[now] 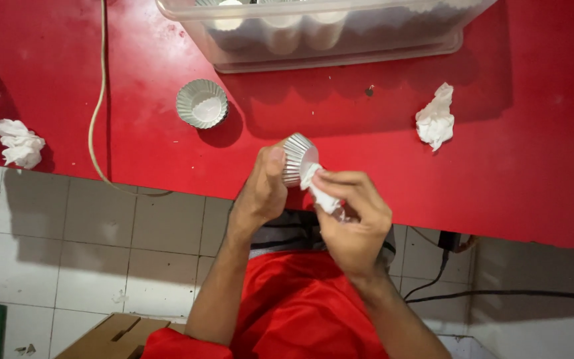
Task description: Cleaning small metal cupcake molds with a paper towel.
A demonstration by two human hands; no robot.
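I am holding a small fluted metal mould (297,158) in my left hand (260,193), fingers closed around its ribbed side, just over the near edge of the red table (513,173). My right hand (353,223) is pinching a wad of white tissue (319,189), which is pressing into the mould's open mouth. The mould is looking thin, shiny and pleated; the tissue soft and crumpled. A second fluted mould (202,103) is sitting upright farther left on the table. Crumpled tissues are lying far left (20,143) and right (435,118). A clear plastic tub (340,50) is standing at the far edge.
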